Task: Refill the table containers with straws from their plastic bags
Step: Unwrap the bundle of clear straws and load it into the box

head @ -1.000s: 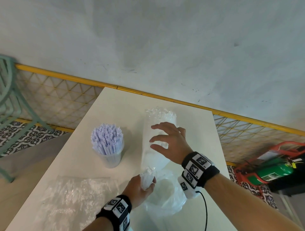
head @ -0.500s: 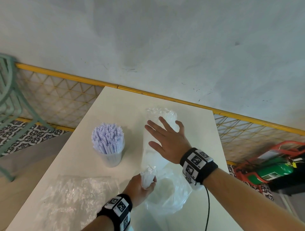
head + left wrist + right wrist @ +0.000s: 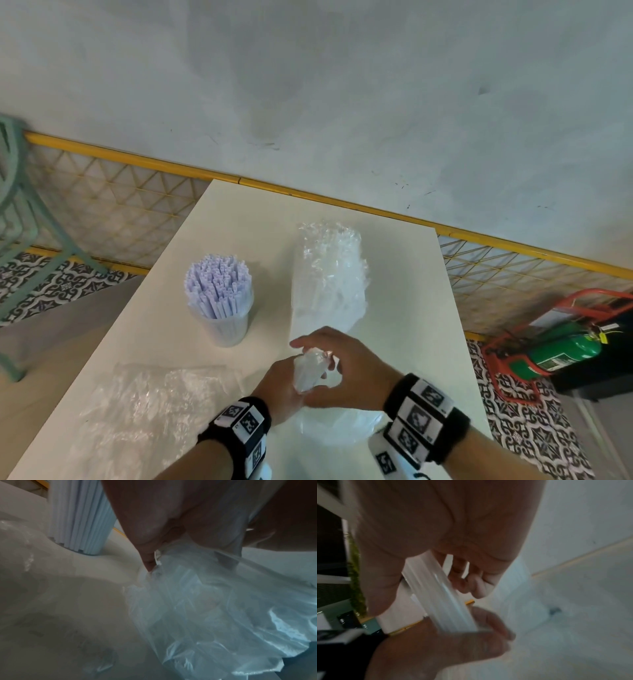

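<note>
Clear crinkly plastic bag (image 3: 329, 277) of straws: light, slippery. Left hand (image 3: 282, 380) grips its bunched neck (best hold); right hand (image 3: 346, 366) curled around, seemingly pinching there.

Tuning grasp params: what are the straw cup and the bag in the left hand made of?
Cup: looks like frosted translucent plastic, since the lilac straws show through its wall.
Bag: thin clear plastic film, glossy, crinkled and bunched in the left hand.
</note>
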The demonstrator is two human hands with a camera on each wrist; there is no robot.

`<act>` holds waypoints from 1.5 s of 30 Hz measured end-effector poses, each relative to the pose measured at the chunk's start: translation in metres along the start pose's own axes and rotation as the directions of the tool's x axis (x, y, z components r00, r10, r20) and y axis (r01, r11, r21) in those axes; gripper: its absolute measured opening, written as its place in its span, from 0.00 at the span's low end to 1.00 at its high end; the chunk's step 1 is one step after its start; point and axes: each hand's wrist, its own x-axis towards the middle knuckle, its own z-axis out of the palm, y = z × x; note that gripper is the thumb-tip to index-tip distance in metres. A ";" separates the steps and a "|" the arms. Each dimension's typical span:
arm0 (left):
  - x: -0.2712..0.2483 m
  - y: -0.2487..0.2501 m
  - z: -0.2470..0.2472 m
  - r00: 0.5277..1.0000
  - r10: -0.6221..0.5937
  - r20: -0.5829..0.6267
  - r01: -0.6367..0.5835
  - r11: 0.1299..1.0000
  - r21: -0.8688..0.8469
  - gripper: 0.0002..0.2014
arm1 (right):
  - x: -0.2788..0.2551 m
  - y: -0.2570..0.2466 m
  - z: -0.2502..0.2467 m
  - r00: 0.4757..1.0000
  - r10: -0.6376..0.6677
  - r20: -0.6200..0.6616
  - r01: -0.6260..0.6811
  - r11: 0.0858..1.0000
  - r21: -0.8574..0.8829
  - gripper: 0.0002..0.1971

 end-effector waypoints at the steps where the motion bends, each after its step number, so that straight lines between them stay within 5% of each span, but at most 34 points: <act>1: 0.001 0.004 0.001 1.000 0.007 0.008 -0.007 1.000 -0.020 0.19 | 0.003 0.002 0.008 1.000 0.028 -0.014 -0.027 0.997 0.069 0.30; 5: 0.002 0.009 0.003 0.997 -0.062 0.035 0.063 0.998 -0.010 0.16 | 0.010 0.012 0.018 0.982 0.144 -0.123 -0.125 0.981 0.150 0.21; 13: -0.010 0.009 -0.002 1.000 -0.029 -0.006 0.029 0.998 0.048 0.42 | 0.010 0.019 0.018 0.950 0.275 -0.145 -0.243 0.948 0.205 0.14; 16: -0.020 0.017 -0.006 0.999 -0.032 -0.015 0.035 0.969 0.246 0.41 | 0.008 0.023 0.015 0.924 0.347 -0.159 -0.308 0.924 0.226 0.13; 18: -0.026 0.020 -0.010 0.993 0.086 -0.080 -0.052 0.934 0.353 0.35 | 0.007 0.026 0.013 0.917 0.362 -0.168 -0.325 0.921 0.214 0.14; 21: -0.025 0.024 -0.018 0.890 0.344 -0.298 -0.200 0.884 0.423 0.22 | 0.006 0.022 0.001 0.925 0.339 -0.174 -0.314 0.936 0.157 0.18; 25: -0.009 0.045 -0.027 0.800 0.434 -0.414 -0.181 0.833 0.524 0.20 | 0.005 -0.014 -0.041 0.967 0.159 -0.200 -0.127 0.978 0.164 0.08; 27: -0.001 0.050 -0.031 0.810 0.438 -0.389 -0.172 0.812 0.557 0.20 | 0.006 -0.039 -0.067 0.976 -0.028 -0.217 0.054 0.992 0.113 0.11; 30: 0.007 0.047 -0.035 0.832 0.436 -0.343 -0.187 0.802 0.568 0.20 | 0.014 -0.061 -0.100 0.956 -0.128 -0.264 0.149 0.987 0.061 0.05; 32: 0.006 0.044 -0.036 0.833 0.429 -0.348 -0.177 0.804 0.568 0.24 | 0.021 -0.069 -0.120 0.947 -0.107 -0.304 0.128 0.991 0.049 0.03; 36: 0.002 0.042 -0.036 0.835 0.416 -0.360 -0.140 0.793 0.593 0.28 | 0.038 -0.073 -0.151 0.907 0.019 -0.420 -0.009 1.000 0.026 0.15; 45: -0.005 0.045 -0.039 0.860 0.383 -0.336 -0.134 0.806 0.576 0.40 | 0.080 -0.067 -0.155 0.914 0.050 -0.402 -0.062 0.998 -0.019 0.19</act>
